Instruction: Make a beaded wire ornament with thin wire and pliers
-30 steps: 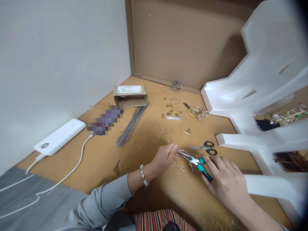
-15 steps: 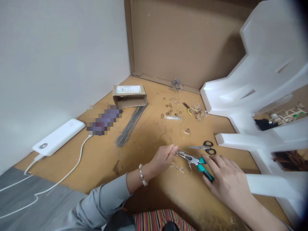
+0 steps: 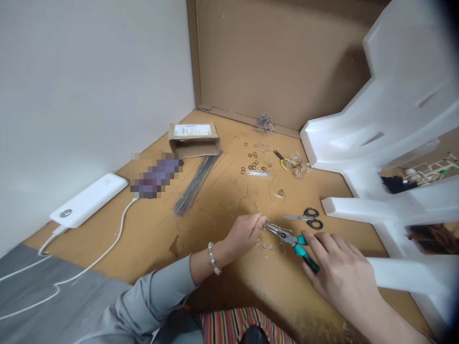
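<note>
My right hand (image 3: 339, 263) is wrapped round the teal and black handles of a pair of long-nose pliers (image 3: 289, 239). The pliers' jaws point left and reach the fingertips of my left hand (image 3: 247, 231). Thumb and forefinger of that left hand pinch a thin wire (image 3: 278, 226), which curves along the jaws; its far end is hard to make out. Just below the jaws, small clear beads (image 3: 265, 246) and fine wire lie on the table. Black-handled scissors (image 3: 306, 218) rest beyond the pliers, their blades pointing left.
A bundle of grey wires (image 3: 195, 188) lies beside an open cardboard box (image 3: 194, 138). Dark rings (image 3: 254, 165), yellow-handled pliers (image 3: 282, 160) and tangled wire (image 3: 264, 123) sit farther back. A white power bank (image 3: 89, 199) with cable is at left. White moulded panels (image 3: 344, 143) border the right.
Both hands keep their grip on the wire and pliers in nearly the same place. The whole view has shifted very slightly.
</note>
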`<state>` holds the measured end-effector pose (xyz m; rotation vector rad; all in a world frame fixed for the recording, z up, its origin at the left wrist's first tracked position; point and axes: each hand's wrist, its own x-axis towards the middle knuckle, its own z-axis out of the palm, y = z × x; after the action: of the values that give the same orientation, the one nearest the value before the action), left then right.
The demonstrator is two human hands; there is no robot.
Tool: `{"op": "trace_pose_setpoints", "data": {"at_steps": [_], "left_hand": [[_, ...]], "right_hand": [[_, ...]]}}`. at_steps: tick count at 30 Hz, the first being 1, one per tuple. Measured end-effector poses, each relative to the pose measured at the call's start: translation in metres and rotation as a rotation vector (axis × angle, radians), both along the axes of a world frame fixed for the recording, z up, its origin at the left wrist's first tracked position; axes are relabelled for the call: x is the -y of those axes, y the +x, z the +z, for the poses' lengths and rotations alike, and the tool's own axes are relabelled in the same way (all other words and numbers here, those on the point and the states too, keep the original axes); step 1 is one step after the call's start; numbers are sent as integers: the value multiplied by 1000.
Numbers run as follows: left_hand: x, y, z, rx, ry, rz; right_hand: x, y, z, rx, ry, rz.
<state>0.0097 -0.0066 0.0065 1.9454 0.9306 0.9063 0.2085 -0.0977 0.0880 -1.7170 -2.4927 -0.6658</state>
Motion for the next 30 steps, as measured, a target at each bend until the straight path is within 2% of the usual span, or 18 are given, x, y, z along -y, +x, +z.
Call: {"op": "trace_pose_setpoints", "data": {"at_steps": [9, 18, 22, 26, 30], "left_hand": [[0, 0, 1, 8, 40, 1], [2, 1, -1, 21, -9, -25], [2, 0, 4, 49, -135, -45], [2, -1, 13, 62, -261, -117], [1, -1, 15, 109, -407, -135]], "right_hand": [[-1, 0, 3, 6, 14, 41], [3, 4, 1, -15, 18, 32], [4, 7, 2, -9, 10, 6], [5, 10, 2, 14, 30, -15], [6, 11, -1, 37, 65, -42]]}}
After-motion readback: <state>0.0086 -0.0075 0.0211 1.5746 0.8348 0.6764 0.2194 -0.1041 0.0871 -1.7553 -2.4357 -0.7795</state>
